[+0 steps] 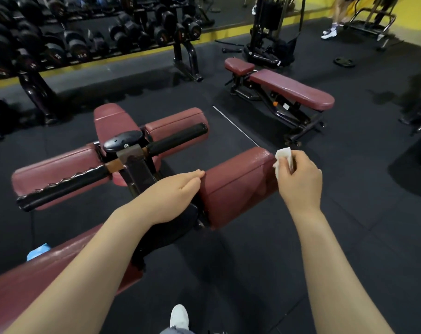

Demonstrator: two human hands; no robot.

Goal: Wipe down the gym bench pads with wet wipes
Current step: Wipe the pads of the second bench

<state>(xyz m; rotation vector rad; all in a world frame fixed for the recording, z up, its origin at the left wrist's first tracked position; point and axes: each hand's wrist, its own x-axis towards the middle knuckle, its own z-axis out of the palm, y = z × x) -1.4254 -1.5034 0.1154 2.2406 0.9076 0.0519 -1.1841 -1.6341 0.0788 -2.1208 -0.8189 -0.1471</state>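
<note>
The floor is black rubber matting (264,249) with a yellow painted band (137,56) running along the base of the far wall. A long black rack of round black dumbbells (72,42) stands beyond the left hand, and a black cable machine (269,27) stands beyond the right hand, with a second flat bench in maroon vinyl (291,89) between that machine and the hand. Another person's legs and white trainers (329,33) show at the far right. The wearer's own white shoe (179,315) is at the bottom edge, between the forearms.

The left hand (173,196) lies with fingers straight and pressed together, its fingertips resting on the inner end of the short maroon vinyl roller pad (236,186), the palm over the black frame beside it. The right hand (301,179) has its fingers curled, pinching a folded white wet wipe (283,156), which is held against the outer end of that same pad. The pad's top near the wipe has a wet sheen.

Beyond the left hand are a black foam handle bar (178,137), a black knurled bar (62,184) and further maroon pads (57,165). Under the left forearm runs a long maroon bench pad (36,278), with a pale blue packet (37,251) at its far edge.
</note>
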